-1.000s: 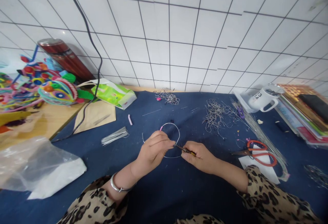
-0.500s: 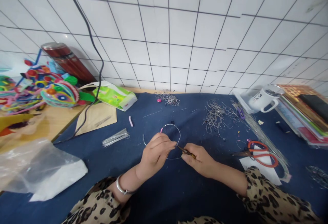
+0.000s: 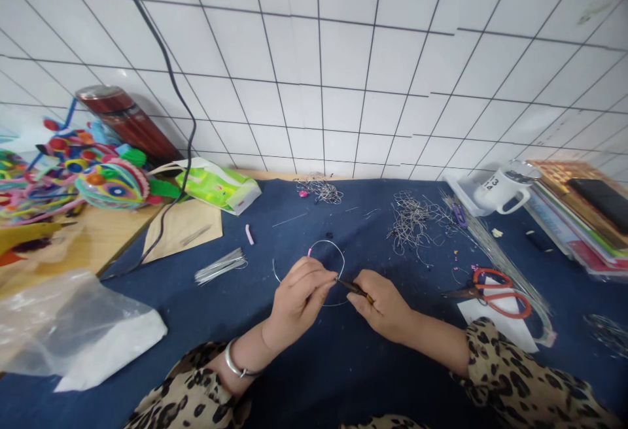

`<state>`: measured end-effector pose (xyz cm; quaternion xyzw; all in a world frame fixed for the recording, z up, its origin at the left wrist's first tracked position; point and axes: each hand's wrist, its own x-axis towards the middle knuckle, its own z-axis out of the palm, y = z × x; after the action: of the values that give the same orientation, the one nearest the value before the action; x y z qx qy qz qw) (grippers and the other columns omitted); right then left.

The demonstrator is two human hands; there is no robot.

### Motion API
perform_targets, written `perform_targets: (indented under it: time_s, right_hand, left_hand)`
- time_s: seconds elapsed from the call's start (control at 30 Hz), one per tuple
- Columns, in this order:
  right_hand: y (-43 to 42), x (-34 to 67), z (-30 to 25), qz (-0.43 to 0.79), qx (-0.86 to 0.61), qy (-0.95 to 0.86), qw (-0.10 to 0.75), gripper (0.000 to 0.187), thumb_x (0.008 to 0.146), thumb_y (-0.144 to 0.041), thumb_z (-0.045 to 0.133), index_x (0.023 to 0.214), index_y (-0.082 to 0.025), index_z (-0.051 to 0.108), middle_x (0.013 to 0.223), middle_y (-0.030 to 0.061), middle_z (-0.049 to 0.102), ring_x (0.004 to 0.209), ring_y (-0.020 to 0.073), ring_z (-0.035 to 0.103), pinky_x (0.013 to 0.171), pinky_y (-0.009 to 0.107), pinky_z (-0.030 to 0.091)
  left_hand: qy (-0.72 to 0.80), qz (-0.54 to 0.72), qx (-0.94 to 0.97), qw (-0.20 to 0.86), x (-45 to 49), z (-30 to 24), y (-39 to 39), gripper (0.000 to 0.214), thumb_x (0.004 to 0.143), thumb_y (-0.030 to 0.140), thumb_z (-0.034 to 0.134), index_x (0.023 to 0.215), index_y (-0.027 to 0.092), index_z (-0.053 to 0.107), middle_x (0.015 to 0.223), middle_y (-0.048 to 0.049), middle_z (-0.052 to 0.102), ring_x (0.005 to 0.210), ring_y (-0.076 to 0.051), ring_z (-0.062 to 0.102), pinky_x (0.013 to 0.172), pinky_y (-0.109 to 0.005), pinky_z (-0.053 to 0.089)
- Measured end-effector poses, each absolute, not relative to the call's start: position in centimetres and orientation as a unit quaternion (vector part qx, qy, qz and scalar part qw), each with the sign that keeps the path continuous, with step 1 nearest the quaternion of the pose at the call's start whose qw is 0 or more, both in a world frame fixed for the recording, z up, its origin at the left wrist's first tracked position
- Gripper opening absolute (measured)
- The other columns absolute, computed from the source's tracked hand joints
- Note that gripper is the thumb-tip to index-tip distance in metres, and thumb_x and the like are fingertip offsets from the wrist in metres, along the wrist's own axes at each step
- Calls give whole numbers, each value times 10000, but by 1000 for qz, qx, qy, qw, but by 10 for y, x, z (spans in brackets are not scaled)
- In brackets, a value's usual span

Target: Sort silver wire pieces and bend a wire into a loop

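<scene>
A thin wire ring [image 3: 336, 248] with a small pink bead on it lies over the blue cloth [image 3: 304, 363] in front of me. My left hand [image 3: 299, 298] pinches the ring at its near right side, fingers pressed together. My right hand [image 3: 380, 303] is closed on small pliers [image 3: 354, 287], whose tips meet the wire right at my left fingertips. The two hands almost touch. The near arc of the ring is hidden behind my left hand.
Orange-handled scissors [image 3: 493, 291] lie on white paper at the right, beside long wires. Wire scraps [image 3: 415, 220] lie behind, a cut-wire bundle [image 3: 220, 264] left. A white mug [image 3: 503, 190], stacked books, a plastic bag [image 3: 69, 324], colourful craft pieces [image 3: 98, 180] and a green pack [image 3: 218, 187] ring the cloth.
Both hands stay on the wire ring and pliers, with only small shifts of the fingers. The camera has tipped slightly, so the scene sits a little lower.
</scene>
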<state>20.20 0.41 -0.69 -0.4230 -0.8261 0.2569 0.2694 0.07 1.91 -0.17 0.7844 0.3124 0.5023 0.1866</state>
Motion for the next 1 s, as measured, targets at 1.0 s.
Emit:
perform_targets:
  time_s: [1.0]
  right_hand:
    - [13, 209, 4, 212, -417, -850, 244, 207, 899, -337, 417, 776, -179, 471, 746, 32, 483, 741, 166, 442, 689, 309, 368]
  left_hand:
    - [289, 471, 809, 203, -5, 1, 24, 223, 788, 41, 543, 970, 162, 590, 790, -53, 591, 777, -156, 544, 722, -338, 472]
